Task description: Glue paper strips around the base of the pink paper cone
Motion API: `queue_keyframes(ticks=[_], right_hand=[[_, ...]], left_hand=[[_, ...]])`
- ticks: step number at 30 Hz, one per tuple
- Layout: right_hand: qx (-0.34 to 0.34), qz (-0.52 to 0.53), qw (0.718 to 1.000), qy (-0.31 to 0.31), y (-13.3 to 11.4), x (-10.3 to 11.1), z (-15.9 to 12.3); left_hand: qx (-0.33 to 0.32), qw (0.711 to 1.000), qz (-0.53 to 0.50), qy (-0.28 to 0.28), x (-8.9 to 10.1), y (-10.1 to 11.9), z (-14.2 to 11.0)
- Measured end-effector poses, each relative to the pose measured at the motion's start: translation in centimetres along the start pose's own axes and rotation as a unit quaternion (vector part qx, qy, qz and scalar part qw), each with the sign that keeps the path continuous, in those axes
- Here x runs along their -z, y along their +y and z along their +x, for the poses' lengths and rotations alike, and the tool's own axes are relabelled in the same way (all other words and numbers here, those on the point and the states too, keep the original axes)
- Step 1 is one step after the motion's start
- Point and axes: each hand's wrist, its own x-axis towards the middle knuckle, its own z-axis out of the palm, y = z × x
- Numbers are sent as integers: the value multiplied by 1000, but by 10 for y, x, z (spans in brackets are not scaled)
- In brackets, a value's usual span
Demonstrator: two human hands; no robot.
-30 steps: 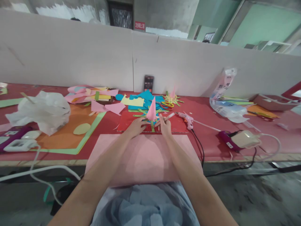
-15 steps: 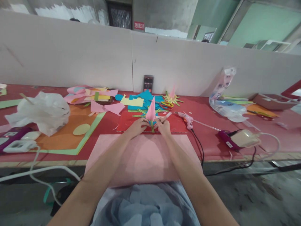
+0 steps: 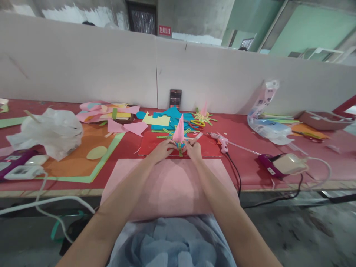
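Observation:
A pink paper cone [image 3: 179, 130] stands upright on a red sheet [image 3: 210, 149], with yellow-green paper strips fanned out around its base. My left hand [image 3: 160, 149] presses its fingers at the left of the cone's base. On the right of the base my right hand [image 3: 193, 148] has its fingers curled in, pinching; a thin pale stick juts out past it. Both hands reach over a large pink paper sheet [image 3: 169, 187] that hangs over the table's front edge.
A pink glue gun [image 3: 221, 140] with a black cord lies right of the red sheet. Blue, yellow and pink paper scraps [image 3: 164, 119] lie behind the cone. White plastic bag [image 3: 52, 130] at left, power adapter [image 3: 289, 163] at right, a partition wall behind.
My right hand has moved left to the cone's base and curled in, where one second ago it held the stick out to the right. The left hand stayed put.

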Motion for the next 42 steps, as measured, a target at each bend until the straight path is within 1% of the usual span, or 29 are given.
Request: queue_keyframes(ticks=[3,5,10,16,22,36,39,42], right_hand=[[4,-11,1000,-2,-3,1,-1],[-3,-2,1000,-11,-4,1,-1],[-24,27,999,-10,-3,0,-1],[-9,1,1000,-6,-2,0,-1],[0,-3,1000,-7,-2,1,-1],[-5,6,1000,-2,-3,0,-2],[5,36,999,23,-3,0,-2],[3,88,993,81,-5,2,-1]], left_hand=[[0,1000,0,0,0,-1,0],[-3,1000,-1,0,0,-1,0],[6,1000,0,1,0,0,0],[-7,1000,3,-1,0,1,0],[4,1000,4,1,0,0,0],[-5,1000,6,0,0,1,0],[7,1000,7,1,1,2,0],[22,1000,4,15,2,6,2]])
